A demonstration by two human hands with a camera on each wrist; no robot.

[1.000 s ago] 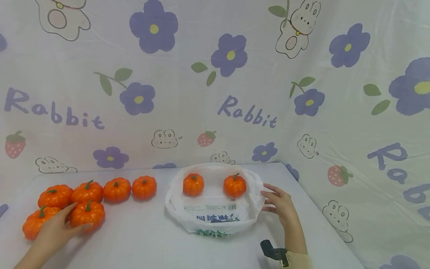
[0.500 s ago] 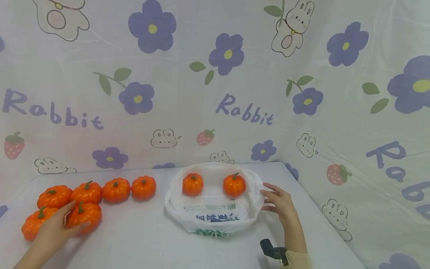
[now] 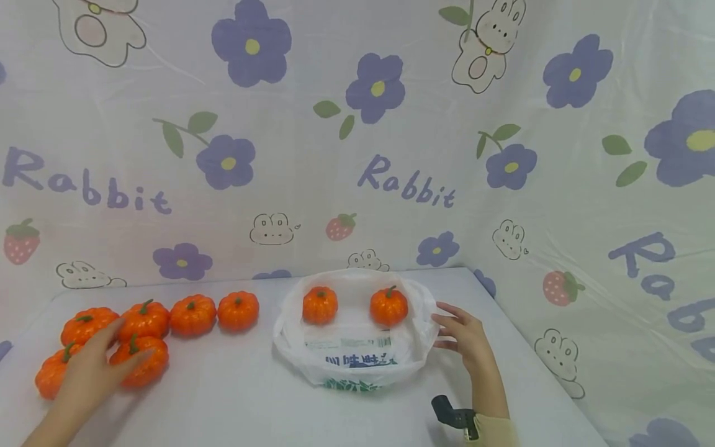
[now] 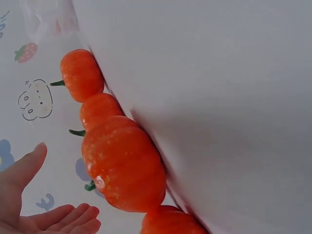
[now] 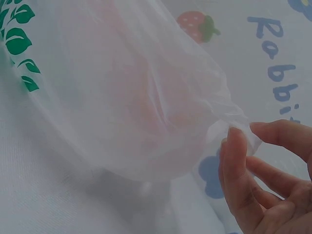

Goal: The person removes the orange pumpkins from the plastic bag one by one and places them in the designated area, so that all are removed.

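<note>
In the head view my left hand [image 3: 92, 369] is over the front pumpkins at the left, thumb and fingers spread. Below its thumb sits a small orange pumpkin [image 3: 146, 366] with a green stem. The left wrist view has the fingers [image 4: 73, 219] straight and apart from the nearest pumpkin [image 4: 124, 165]. My right hand [image 3: 469, 341] pinches the right rim of a white plastic bag [image 3: 357, 375], whose mouth is spread wide. Two pumpkins, one on the left [image 3: 320, 305] and one on the right [image 3: 388, 307], show in the bag. Thumb and fingers [image 5: 236, 161] grip the bag's edge in the right wrist view.
A back row of several pumpkins [image 3: 238, 311] runs along the left of the white table [image 3: 234, 397]. Another front pumpkin [image 3: 50, 375] is partly hidden by my left hand. A printed curtain [image 3: 301, 136] hangs behind and to the right.
The front pumpkin under my left hand has shifted slightly left. My left fingers have come off it and lifted a little. My right hand keeps its hold on the bag.
</note>
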